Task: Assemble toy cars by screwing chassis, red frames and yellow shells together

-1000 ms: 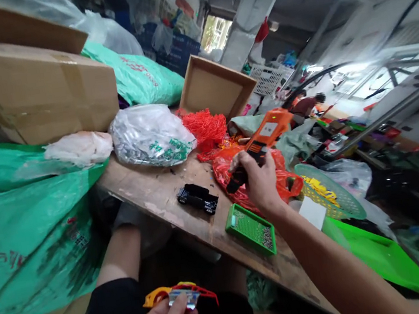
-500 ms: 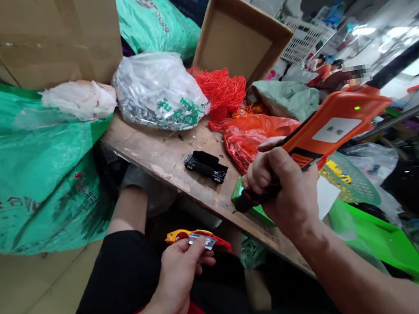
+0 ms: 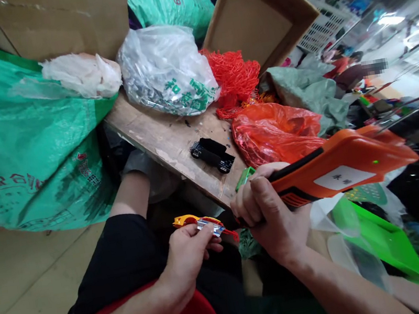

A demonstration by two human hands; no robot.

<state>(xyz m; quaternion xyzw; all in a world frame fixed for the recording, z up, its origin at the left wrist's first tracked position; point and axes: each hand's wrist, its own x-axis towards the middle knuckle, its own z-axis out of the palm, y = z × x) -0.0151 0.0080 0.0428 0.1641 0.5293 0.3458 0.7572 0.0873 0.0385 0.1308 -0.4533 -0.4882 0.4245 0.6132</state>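
Observation:
My left hand (image 3: pixel 188 261) pinches a small orange-and-red plastic toy part (image 3: pixel 203 226) with a shiny metal piece on it, held over my lap. My right hand (image 3: pixel 267 222) grips the dark handle of an orange handheld device (image 3: pixel 342 168), which has a white label and a green light. Beyond my hands, a black plastic toy car body (image 3: pixel 212 155) lies on the worn wooden table (image 3: pixel 168 147). My right hand almost hides a green tray (image 3: pixel 244 178), with only one corner showing.
A clear bag of small dark parts (image 3: pixel 166 73), orange netting (image 3: pixel 232 76) and a red plastic bag (image 3: pixel 273 133) crowd the table. A green woven sack (image 3: pixel 25 149) hangs at left, below a cardboard box (image 3: pixel 52 17). A person (image 3: pixel 351 76) sits far off at right.
The orange device has swung up and toward me, its body now lying to the right of my right hand. My view has tilted, so the table sits higher. My left hand keeps its hold.

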